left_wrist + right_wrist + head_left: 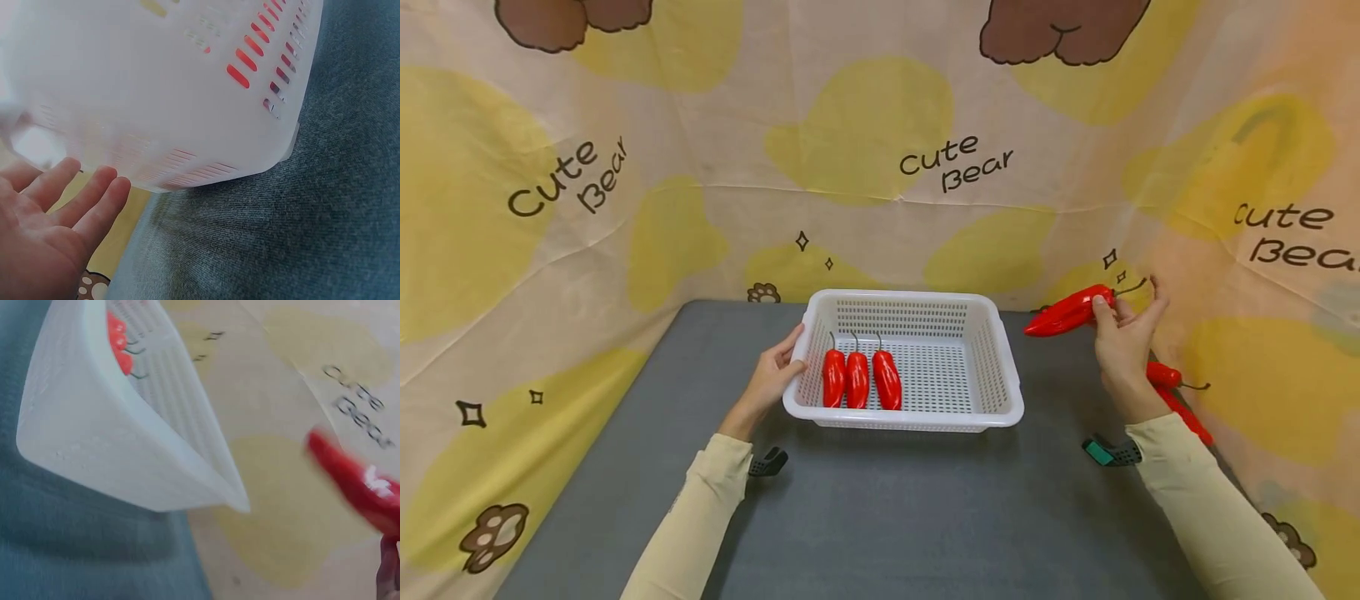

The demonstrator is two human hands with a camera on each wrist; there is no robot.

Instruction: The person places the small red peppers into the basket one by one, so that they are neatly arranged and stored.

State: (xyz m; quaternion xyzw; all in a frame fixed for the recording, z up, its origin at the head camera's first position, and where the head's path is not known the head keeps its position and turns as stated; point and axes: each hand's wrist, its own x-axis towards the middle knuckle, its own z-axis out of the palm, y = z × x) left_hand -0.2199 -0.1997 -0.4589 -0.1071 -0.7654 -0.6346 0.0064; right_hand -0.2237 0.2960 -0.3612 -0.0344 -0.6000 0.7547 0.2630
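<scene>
Right of basket — right hand pinching pepper, axis crosswise, tip leftward; left hand gripping basket.

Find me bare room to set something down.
Free: grey table between left sleeve and right sleeve, in front of the white basket; table left of the left sleeve; basket floor right of the three peppers. Crowded: the right edge, where loose peppers lie by the right sleeve.

I see a dark gray fabric-covered tabletop; behind it and along both its sides hangs a creased, cream printed cloth backdrop with yellow blotches. Above the tabletop's far edge I read "Cute Bear" lettering; left of the tabletop, a brown paw print.
</scene>
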